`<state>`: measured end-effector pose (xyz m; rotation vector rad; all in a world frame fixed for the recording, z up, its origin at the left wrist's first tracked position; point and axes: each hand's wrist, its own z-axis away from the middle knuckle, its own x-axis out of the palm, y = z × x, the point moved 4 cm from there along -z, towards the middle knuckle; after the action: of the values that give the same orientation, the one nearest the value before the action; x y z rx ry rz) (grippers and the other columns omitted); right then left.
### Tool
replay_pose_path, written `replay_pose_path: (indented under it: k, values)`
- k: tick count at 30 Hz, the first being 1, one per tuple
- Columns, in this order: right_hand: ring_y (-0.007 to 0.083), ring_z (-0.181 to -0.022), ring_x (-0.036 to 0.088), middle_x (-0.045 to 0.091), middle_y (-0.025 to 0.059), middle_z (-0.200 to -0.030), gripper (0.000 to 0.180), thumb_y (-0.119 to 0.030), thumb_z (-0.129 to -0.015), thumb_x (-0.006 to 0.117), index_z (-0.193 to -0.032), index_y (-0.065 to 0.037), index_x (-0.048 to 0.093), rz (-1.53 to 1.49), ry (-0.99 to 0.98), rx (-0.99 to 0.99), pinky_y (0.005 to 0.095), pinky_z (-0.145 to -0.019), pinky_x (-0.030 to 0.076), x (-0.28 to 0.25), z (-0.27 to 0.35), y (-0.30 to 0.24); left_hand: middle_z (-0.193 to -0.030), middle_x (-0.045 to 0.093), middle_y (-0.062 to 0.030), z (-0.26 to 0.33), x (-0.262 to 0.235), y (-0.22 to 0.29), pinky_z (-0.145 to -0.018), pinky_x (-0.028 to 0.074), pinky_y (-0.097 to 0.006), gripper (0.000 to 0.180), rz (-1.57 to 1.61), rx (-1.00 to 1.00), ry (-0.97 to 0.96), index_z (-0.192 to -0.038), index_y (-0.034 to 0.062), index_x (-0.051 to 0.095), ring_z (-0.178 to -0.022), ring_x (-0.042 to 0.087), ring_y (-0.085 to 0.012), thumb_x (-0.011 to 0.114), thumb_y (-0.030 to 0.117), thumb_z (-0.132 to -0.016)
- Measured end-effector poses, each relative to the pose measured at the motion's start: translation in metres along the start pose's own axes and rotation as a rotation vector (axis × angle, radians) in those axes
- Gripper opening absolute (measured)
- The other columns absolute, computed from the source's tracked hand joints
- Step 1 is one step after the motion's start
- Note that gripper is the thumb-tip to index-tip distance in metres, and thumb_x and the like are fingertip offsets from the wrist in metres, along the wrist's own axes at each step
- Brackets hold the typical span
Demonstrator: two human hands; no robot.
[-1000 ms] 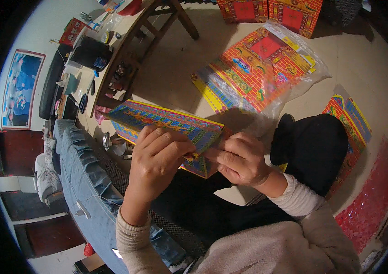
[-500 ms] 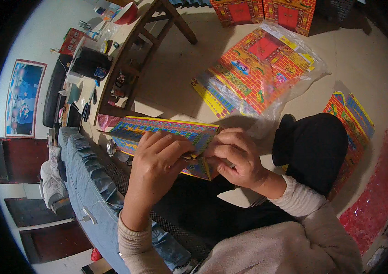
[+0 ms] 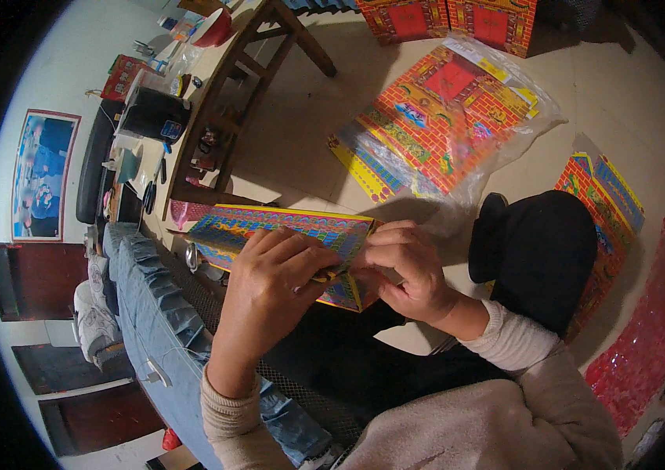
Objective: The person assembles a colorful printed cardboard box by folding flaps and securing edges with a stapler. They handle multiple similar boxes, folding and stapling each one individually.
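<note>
I hold a long, flat sheet of brightly patterned card (image 3: 270, 231) in front of me, printed in blue, pink and green with yellow edges. My left hand (image 3: 274, 286) lies over its near edge, fingers curled around it. My right hand (image 3: 403, 270) pinches the sheet's right end, where a flap is bent. Both hands touch at the fold. My dark trouser leg (image 3: 540, 254) stretches out beneath and to the right.
A clear plastic bag of red brick-patterned sheets (image 3: 442, 117) lies on the floor ahead. Two folded red paper boxes (image 3: 450, 19) stand farther back. More printed sheets (image 3: 607, 196) and a red glittery sheet (image 3: 646, 337) lie right. A wooden table (image 3: 223, 102) with clutter stands left.
The patterned sheet has tilted flatter and slid slightly left. My right hand's fingers have closed further over the bent flap at its right end.
</note>
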<state>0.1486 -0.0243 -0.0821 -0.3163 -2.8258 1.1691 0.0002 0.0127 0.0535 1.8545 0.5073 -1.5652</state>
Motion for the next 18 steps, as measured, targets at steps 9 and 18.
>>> replay_pose_path:
  k: [9, 18]
  values:
    - [0.0339, -0.099, 0.067, 0.067, 0.0117, -0.108, 0.034, -0.005, -0.078, 0.087, -0.102, -0.008, 0.063, 0.012, -0.006, -0.023, 0.0462, -0.088, 0.053, -0.001, 0.004, 0.003, -0.093, 0.071, -0.0069, 0.002, 0.004, -0.001, -0.081, 0.053, -0.041, 0.028, -0.006, 0.008, 0.009, -0.095, 0.0073, 0.074, -0.09, 0.067, -0.0285, 0.081, 0.005, -0.068]
    - [0.0345, -0.114, 0.061, 0.062, 0.0125, -0.126, 0.056, -0.01, -0.077, 0.09, -0.125, -0.009, 0.061, -0.036, -0.034, 0.258, 0.0443, -0.095, 0.048, 0.005, 0.052, 0.0, -0.095, 0.073, -0.0069, 0.005, 0.007, -0.002, -0.078, 0.057, -0.04, 0.028, -0.025, 0.018, 0.038, -0.095, 0.0071, 0.075, -0.089, 0.07, -0.0286, 0.079, 0.004, -0.067]
